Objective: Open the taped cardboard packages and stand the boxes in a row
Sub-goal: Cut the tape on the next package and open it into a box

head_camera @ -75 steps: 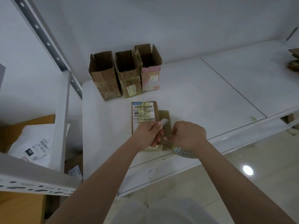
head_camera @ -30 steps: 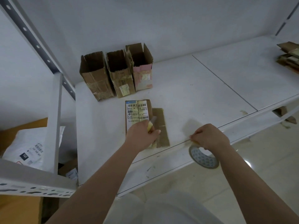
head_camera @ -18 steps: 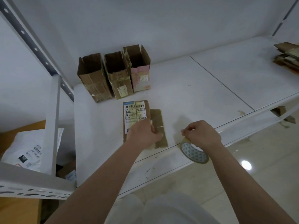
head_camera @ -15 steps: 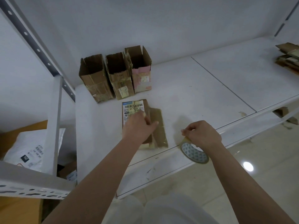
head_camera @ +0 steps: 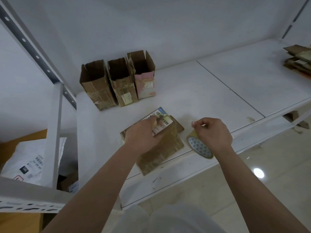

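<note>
1. White shelf (head_camera: 193, 98) sits against a white wall.
2. Flat box (head_camera: 161, 148) lies near the front edge, its long side slanted, running from near the person up to the right.
3. Left hand (head_camera: 143, 137) rests on top of it, fingers curled at the label (head_camera: 164, 122).
4. Right hand (head_camera: 212, 133) is just beside it and pinches the tape roll (head_camera: 199, 147).
5. Three open boxes (head_camera: 117, 81) stand in a row at the back, with bare shelf to their right.
6. Nothing stands between.

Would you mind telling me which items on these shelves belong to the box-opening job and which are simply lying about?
Job:
flat taped package under the left hand
three opened boxes standing in a row
tape roll held by the right hand

Lying about:
white mailer bag
flat cardboard stack, far right
</note>
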A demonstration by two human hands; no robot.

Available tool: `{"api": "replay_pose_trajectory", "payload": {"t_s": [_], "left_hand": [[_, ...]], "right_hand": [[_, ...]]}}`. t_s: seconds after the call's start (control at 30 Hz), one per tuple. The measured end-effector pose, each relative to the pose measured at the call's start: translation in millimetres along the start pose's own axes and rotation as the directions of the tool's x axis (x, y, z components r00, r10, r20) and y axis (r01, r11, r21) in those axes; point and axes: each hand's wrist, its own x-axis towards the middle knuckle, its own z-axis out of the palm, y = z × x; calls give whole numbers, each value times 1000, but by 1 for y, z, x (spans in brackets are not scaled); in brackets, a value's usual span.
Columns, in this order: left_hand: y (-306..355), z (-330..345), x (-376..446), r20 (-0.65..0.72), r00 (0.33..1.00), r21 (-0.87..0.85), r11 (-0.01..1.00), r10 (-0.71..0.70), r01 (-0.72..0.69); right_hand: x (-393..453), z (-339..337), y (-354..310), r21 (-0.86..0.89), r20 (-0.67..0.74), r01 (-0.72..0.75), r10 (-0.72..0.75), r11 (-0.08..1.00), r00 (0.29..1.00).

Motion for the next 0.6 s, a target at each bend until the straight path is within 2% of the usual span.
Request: {"api": "replay_pose_trajectory", "payload": {"t_s": [0.07, 0.13, 0.3, 0.37, 0.5, 0.53, 0.6], "left_hand": [[13, 0, 4, -138, 989, -91, 995, -58, 45], [28, 8, 14, -200, 978, -61, 997, -58, 46], [42, 33, 28, -10, 999, 106, 993, -43, 44], [37, 36, 21, -28, 1000, 134, 991, -13, 16], [35, 40, 11, -173, 985, 182, 983, 4, 28], [36, 41, 10, -186, 983, 179, 983, -1, 34], [39, 43, 11, -129, 988, 140, 985, -85, 103]], "right_hand": [[0, -1, 0, 15, -24, 0, 0, 1000, 1000], [0, -3, -1, 21, -35, 0, 0, 1000, 999], [-1, -5, 1, 27, -44, -22, 23, 999, 999], [-2, -7, 3, 37, -49, -42, 44, 998, 998], [-2, -7, 6, 61, -31, -47, 49, 997, 998], [-2, -6, 5, 70, -23, -44, 46, 997, 999], [-2, -4, 2, 88, -15, -35, 36, 996, 999]]}}
